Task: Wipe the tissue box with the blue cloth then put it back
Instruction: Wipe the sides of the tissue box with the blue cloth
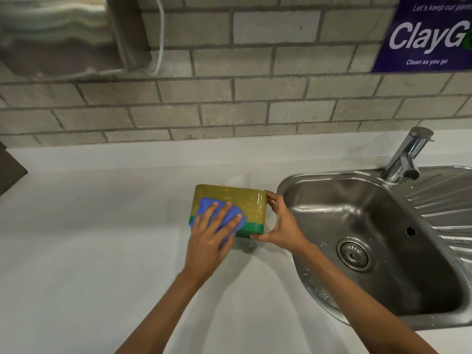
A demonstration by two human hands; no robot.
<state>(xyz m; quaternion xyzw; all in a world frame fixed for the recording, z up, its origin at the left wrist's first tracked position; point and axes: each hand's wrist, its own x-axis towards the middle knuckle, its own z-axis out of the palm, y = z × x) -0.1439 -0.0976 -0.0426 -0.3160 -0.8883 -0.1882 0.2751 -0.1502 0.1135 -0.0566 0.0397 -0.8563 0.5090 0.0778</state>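
The left hand (209,233), fingers spread flat, covers most of the blue cloth (204,204), pressing it onto the tissue box (245,203). The right hand (281,223) grips the box's right end beside the sink (357,213); whether the box touches the counter (102,226) is unclear.

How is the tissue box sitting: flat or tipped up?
Tipped up: the box turns its broad face to the camera, the right hand gripping its end, the left hand pressing the cloth on it.
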